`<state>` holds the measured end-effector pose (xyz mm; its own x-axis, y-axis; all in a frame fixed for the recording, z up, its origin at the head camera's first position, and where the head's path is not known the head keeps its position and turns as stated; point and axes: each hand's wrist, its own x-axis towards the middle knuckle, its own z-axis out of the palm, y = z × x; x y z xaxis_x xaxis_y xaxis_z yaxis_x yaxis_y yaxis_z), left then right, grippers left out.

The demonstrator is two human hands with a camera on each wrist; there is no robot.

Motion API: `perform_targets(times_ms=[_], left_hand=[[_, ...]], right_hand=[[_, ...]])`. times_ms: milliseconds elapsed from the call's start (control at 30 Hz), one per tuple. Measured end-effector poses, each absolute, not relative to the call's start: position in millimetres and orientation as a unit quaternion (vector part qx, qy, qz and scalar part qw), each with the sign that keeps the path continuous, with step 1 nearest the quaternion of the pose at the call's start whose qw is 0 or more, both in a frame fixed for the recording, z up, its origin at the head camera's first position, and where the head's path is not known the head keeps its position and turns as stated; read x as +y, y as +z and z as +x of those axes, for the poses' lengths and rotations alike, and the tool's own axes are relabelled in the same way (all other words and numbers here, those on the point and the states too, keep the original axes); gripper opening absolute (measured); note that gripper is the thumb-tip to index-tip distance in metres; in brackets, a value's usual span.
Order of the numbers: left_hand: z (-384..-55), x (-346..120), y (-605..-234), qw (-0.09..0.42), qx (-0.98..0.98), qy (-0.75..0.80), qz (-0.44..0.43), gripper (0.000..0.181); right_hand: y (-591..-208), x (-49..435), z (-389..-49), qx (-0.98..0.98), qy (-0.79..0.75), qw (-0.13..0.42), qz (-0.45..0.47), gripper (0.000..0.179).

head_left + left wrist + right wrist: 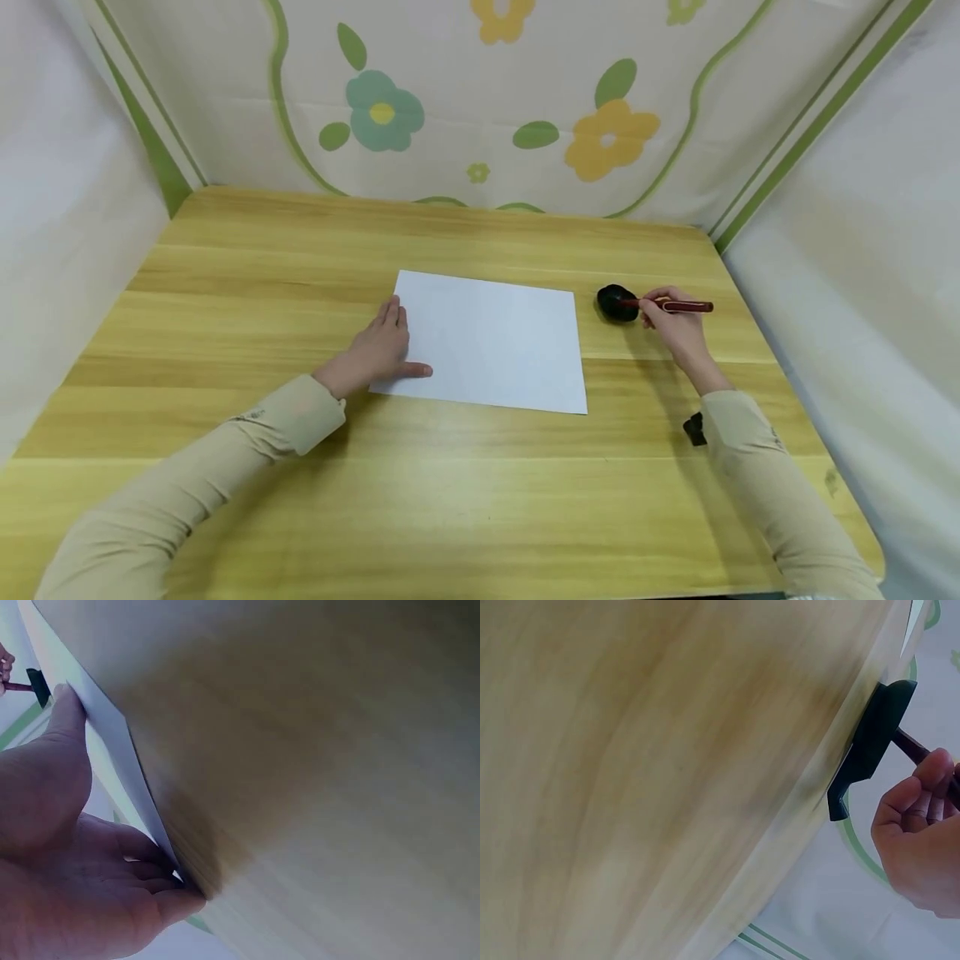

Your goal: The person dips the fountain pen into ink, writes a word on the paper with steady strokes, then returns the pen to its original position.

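A yellowish wood-grain desk (225, 292) with rounded corners stands before a white fabric backdrop (465, 100) printed with orange flowers (592, 148), a teal flower (385, 111), green leaves (617, 82) and a wavy green border (695, 100). Pale cloth walls (862, 233) flank both sides, green stripes (818, 133) edging the corners. Soft glare (435, 492) lies on the desk's near half.

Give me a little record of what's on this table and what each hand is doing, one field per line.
Left hand: resting on the left edge of the paper
Right hand: holding a dark red pen
Pen's far end: at a dark dish-like object; contact unclear
Paper: white, flat, no visible marks
Near right sleeve: small black item, partly hidden
Table: wood-grained
Backdrop: flower-patterned cloth
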<state>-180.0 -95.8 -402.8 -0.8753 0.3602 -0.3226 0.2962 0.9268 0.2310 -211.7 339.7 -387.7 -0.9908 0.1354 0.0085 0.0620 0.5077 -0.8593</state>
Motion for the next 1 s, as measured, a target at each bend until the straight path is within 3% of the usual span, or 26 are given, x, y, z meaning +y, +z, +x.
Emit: perform_targets(times_ms=[267, 400, 733, 1000], left_hand=[[-180, -90, -404, 0.175, 0.968, 0.072, 0.166, 0.109], [-178, -88, -404, 0.174, 0.97, 0.07, 0.152, 0.109], [-183, -76, -411, 0.153, 0.971, 0.038, 0.18, 0.112], [-184, -61, -404, 0.179, 0.969, 0.048, 0.161, 0.11]], right_hand=[[-376, 327, -225, -0.82, 0.558, 0.094, -0.089, 0.012], [-367, 297, -238, -0.819, 0.561, 0.106, -0.059, 0.012], [-366, 200, -261, -0.826, 0.562, 0.028, 0.039, 0.014], [-382, 156, -260, -0.836, 0.545, -0.026, 0.057, 0.017]])
